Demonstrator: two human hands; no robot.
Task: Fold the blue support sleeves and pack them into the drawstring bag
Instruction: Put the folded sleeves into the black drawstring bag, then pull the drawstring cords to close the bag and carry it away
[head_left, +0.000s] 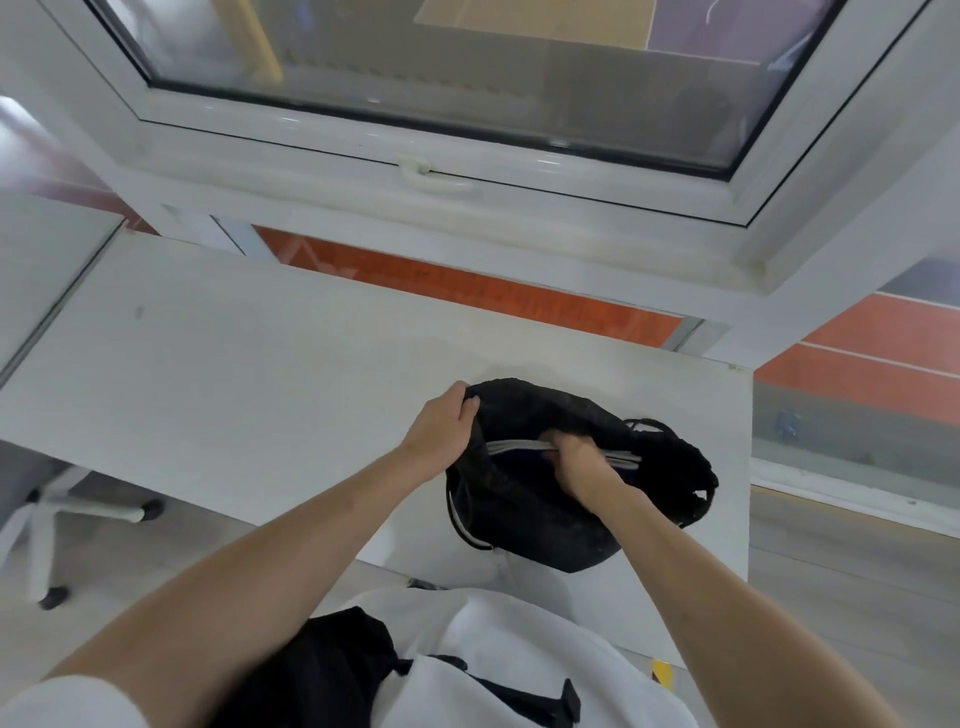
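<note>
We're looking down at a long white counter under a closed window, and it's bare apart from one thing: the black drawstring bag, sitting near the counter's right end with its lower part hanging just over the near edge. Off to the left, below the counter, we catch the wheeled base of a chair.

Now to the bag itself. Its mouth faces up toward us and runs left to right, with a grey trim band along the opening and the black cords bunched at the right side. Our left hand is clamped on the far-left rim of the mouth, fingers curled over the fabric, lifting it and holding it wide. Our right hand is down at the middle of the opening, fingers closed and buried inside, so we can't tell exactly what it grips. Just beneath the grey band there's a sliver of dark blue, which we take to be the blue support sleeves, already in the bag.

So the right hand is the one on the load, and the way in is straight down from it, across the mouth's long axis. We'd judge this as the packing step, near its end, with the left hand's job simply to keep that rim open.
</note>
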